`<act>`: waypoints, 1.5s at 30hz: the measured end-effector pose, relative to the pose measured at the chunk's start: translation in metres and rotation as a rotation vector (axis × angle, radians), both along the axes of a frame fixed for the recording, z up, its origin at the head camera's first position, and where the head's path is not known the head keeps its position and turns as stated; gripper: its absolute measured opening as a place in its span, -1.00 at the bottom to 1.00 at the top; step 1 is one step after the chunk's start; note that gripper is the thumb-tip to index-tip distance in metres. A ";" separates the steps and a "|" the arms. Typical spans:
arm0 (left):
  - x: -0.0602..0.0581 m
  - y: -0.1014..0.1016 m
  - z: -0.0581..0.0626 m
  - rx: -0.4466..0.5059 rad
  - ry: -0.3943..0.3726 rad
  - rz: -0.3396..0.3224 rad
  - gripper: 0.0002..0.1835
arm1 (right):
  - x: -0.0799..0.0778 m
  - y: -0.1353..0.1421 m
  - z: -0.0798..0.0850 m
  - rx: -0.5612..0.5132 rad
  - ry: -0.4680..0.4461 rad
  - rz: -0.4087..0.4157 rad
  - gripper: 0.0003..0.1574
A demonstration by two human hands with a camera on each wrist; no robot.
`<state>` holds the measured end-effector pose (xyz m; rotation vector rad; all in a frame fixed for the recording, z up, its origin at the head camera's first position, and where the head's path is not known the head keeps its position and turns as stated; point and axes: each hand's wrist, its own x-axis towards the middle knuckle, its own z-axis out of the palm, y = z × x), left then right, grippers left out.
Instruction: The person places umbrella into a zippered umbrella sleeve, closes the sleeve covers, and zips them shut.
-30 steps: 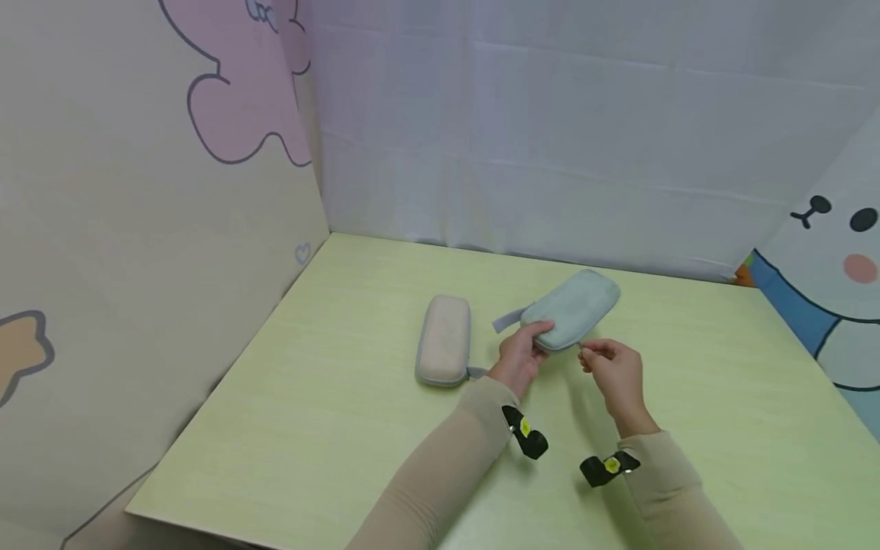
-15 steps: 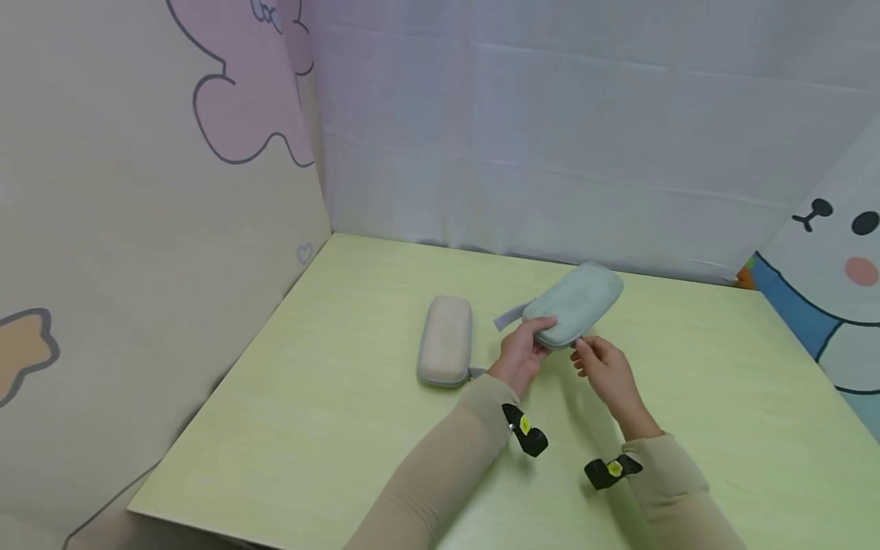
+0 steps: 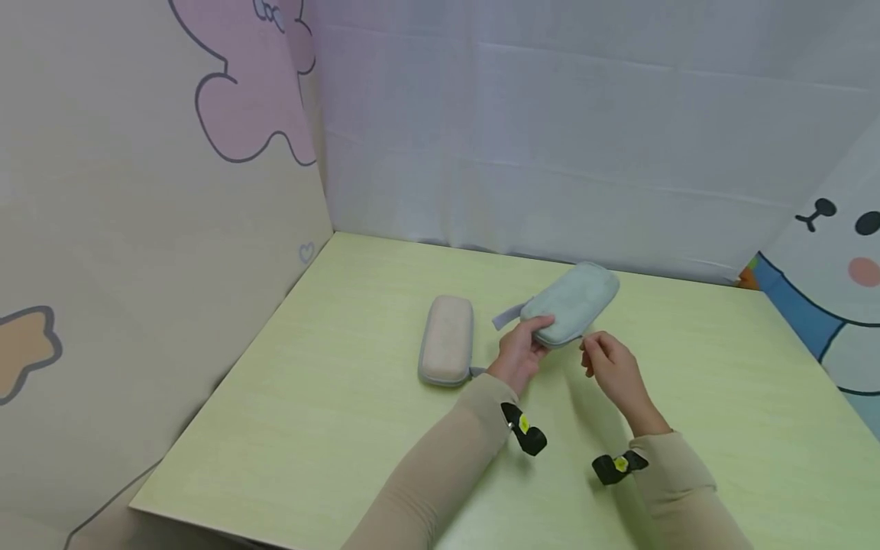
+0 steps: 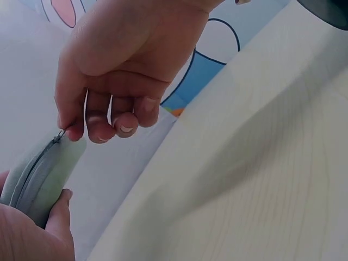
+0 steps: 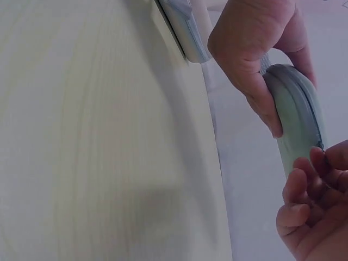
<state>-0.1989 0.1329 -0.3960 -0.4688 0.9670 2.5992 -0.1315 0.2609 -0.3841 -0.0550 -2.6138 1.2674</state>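
My left hand (image 3: pixel 521 355) grips the lower left end of a pale green zip case (image 3: pixel 574 302), thumb on its upper face. The case is held tilted above the table, a grey strap (image 3: pixel 511 315) sticking out at its left. In the left wrist view, the thumb and forefinger of my right hand (image 4: pixel 125 70) pinch the zipper pull (image 4: pixel 60 135) on the case's edge. The zip looks closed along the part that shows. Left of my hands a beige zip case (image 3: pixel 445 340) lies flat on the table, its grey tab (image 3: pixel 476 372) partly behind my left wrist.
The pale yellow-green table (image 3: pixel 330 428) meets a white cloth backdrop (image 3: pixel 550 137) at the back. A cartoon-printed panel (image 3: pixel 172 191) stands along the left side, and another printed panel (image 3: pixel 839 305) is at the right.
My right hand has shifted slightly left along the case's near edge, then back to the right. The green case has risen a little in my left hand. The beige case stays put.
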 end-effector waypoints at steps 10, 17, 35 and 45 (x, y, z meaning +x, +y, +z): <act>0.000 0.003 0.000 0.004 0.000 0.013 -0.56 | -0.002 -0.004 0.002 -0.427 0.056 -0.153 -0.80; 0.001 0.005 0.000 0.010 -0.007 0.029 -0.56 | -0.002 -0.008 -0.002 -0.299 0.113 -0.206 -0.75; 0.004 0.007 0.000 -0.018 -0.023 0.057 -0.54 | 0.004 -0.021 -0.006 0.085 0.243 -0.199 -0.85; 0.002 0.008 0.000 -0.015 -0.042 0.076 -0.57 | 0.006 -0.028 -0.005 0.049 0.212 -0.171 -0.85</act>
